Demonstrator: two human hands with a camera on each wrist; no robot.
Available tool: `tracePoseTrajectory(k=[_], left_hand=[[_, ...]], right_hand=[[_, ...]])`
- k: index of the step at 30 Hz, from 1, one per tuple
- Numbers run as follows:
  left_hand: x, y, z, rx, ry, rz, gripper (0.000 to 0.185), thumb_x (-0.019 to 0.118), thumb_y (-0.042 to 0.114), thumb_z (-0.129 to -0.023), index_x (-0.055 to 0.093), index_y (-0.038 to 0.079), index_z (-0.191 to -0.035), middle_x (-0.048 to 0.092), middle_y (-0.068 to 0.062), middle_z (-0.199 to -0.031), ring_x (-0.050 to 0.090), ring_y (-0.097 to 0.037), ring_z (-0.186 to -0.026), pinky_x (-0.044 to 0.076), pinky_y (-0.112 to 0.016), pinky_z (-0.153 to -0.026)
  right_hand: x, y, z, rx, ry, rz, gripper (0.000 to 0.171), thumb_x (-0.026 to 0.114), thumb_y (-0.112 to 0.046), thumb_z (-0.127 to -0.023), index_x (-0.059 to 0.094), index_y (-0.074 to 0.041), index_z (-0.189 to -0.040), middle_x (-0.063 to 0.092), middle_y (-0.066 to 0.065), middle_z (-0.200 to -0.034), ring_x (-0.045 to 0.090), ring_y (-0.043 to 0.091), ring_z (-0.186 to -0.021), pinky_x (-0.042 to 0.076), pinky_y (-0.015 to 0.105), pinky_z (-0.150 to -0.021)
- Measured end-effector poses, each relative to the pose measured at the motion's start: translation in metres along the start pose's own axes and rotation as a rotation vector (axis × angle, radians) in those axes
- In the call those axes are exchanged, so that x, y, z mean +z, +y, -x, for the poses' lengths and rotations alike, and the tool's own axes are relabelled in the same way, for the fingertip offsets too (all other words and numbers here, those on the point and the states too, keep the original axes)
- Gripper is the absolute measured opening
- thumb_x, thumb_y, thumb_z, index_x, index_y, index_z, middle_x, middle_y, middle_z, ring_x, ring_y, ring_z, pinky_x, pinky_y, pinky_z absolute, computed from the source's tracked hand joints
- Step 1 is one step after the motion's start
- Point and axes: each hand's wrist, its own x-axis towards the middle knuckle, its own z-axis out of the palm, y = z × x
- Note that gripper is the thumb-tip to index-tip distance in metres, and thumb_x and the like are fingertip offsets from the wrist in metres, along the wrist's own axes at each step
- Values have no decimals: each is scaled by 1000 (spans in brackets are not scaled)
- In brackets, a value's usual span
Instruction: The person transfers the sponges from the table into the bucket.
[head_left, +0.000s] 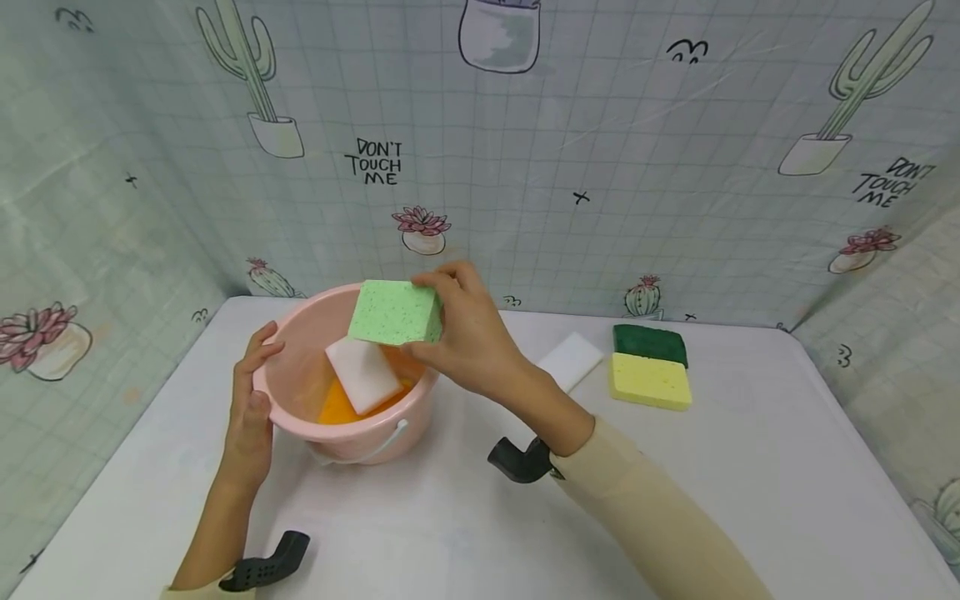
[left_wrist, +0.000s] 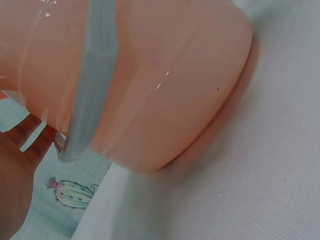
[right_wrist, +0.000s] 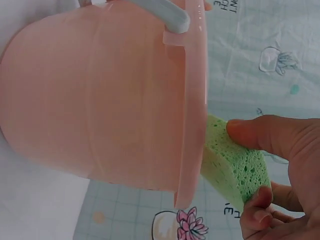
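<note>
A pink bucket stands on the table's left side, its pale handle hanging down. My left hand holds the bucket's left rim, with fingertips at the edge. Over the right part of the opening, my right hand grips a light green sponge by its right end, thumb below and fingers above. In the right wrist view, this sponge is pinched just beyond the rim. Inside the bucket, a white sponge leans on something orange, partly hidden.
Right of the bucket, a white sponge lies partly behind my right forearm. Farther right are a dark green pad and a yellow sponge, side by side on the white table. A patterned curtain hangs behind the table.
</note>
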Motion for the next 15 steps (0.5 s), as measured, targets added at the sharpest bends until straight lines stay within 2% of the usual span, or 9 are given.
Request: tracePoseTrajectory(k=[3,7,15], left_hand=[[0,-1,1,2,0,0,58,46,40,-96,34,6,-142,12,-6,-157,12,-27,-142,28,-29,-109],[-1,-2,1,14,0,17,59,47,40,-96,34,5,-141,12,-7,-157,13,-27,-141,29,-26,-108],[0,-2,-1,29,-3,25,60,48,40,-96,35,4,-141,13,-8,-157,14,-28,-141,28,-27,-109]], right_hand=[[3,-2,-1,23,-15,17,69,85,-10,-70,52,-1,-129,39,11,-126,53,23,-104,48,24,-88],[7,-5,-3,50,-41,35,70,84,-11,-72,50,-1,-132,37,11,-129,54,24,-104,49,26,-88],[11,-15,-3,2,-94,122,67,82,-14,-75,50,-1,-132,37,8,-127,58,21,-88,52,24,-79]])
